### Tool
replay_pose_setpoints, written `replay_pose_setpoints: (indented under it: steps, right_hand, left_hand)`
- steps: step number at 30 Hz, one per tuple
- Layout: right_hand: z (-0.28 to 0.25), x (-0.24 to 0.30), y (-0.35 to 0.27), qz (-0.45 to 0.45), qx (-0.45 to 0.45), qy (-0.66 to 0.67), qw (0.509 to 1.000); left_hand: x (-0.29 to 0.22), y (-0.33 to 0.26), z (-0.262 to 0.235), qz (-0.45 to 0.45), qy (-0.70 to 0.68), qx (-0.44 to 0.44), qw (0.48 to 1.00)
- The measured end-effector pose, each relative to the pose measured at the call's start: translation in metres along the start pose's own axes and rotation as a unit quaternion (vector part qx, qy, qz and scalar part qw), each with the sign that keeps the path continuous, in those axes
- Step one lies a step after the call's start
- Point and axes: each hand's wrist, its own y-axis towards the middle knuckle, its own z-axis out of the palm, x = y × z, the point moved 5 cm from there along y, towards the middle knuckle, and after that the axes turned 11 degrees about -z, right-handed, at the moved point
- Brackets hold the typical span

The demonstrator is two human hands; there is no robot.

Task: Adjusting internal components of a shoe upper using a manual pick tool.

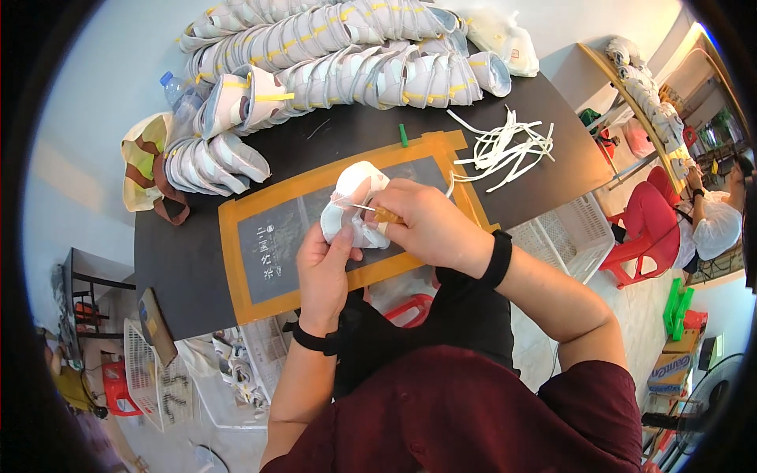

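My left hand [327, 264] grips a small white and beige shoe upper [359, 183] from its lower left side, thumb on top. In my right hand [438, 225] is an awl-like tool, its amber handle [385, 215] closed in by the fingers. The thin metal shaft points left and touches or lies across the upper; whether the tip has gone through cannot be made out. Both hands are above a dark mat [276, 236] bordered with orange-brown tape. A short white lace end [450, 186] shows just behind my right hand.
Rows of nested shoe uppers [339, 75] cover the table's far side. White laces [512, 150] lie in a loose pile at right, near a green stick [403, 135]. A bottle [180, 93] and cloth bag [146, 162] stand left. Another person [714, 205] sits at far right.
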Motion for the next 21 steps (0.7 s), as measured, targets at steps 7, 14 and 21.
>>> replay_pose_setpoints:
  steps: [7,14,21]
  right_hand:
    - [0.0,0.008,0.005,0.038,0.012,-0.053,0.998]
    - [0.0,0.015,0.007,0.032,0.023,-0.097,0.995]
    - [0.0,0.014,0.008,0.046,0.032,-0.108,0.993]
  left_hand:
    - [0.001,-0.001,0.001,0.015,0.043,0.0,0.999]
    - [0.001,-0.003,0.002,0.025,0.06,-0.02,0.998]
    - [-0.002,-0.004,0.007,0.031,0.081,-0.028,0.996]
